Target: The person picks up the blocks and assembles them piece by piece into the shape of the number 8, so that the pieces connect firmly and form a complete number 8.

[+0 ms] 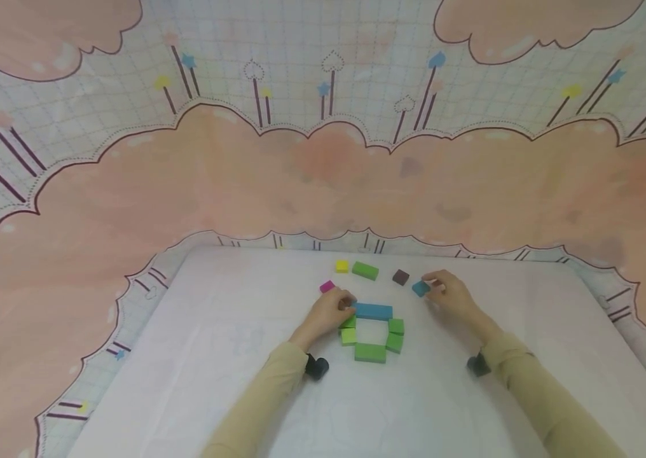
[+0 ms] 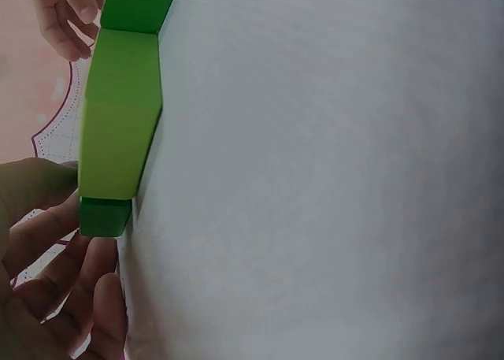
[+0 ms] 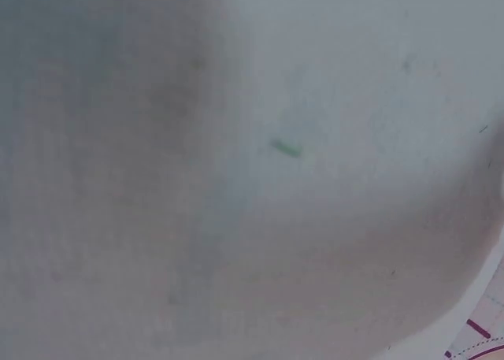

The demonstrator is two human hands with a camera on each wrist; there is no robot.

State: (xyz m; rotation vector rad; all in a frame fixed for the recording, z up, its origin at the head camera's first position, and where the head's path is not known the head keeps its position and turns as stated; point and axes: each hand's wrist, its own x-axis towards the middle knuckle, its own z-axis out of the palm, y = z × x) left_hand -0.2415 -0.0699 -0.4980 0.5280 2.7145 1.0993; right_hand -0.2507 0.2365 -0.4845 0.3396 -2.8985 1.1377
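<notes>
My left hand (image 1: 325, 314) is at the far left corner of a ring of blocks, its fingers and thumb curved about a green block (image 1: 348, 322). In the left wrist view, that green block (image 2: 105, 217) shows between thumb and fingers, though the fingertips are partly hidden. Right beside this hand lies a long blue block (image 1: 374, 311). Beyond the ring on the right, my right hand (image 1: 453, 297) pinches a small teal block (image 1: 421, 288) low over the table. The right wrist view is blurred and shows neither fingers nor the teal block.
A lime block (image 1: 348, 336), a long green block (image 1: 370, 353) and two green blocks on the right (image 1: 395, 326) complete the ring's outline. Farther back lie a magenta block (image 1: 327, 287), a yellow block (image 1: 342, 266), a green block (image 1: 365, 270) and a brown block (image 1: 400, 277).
</notes>
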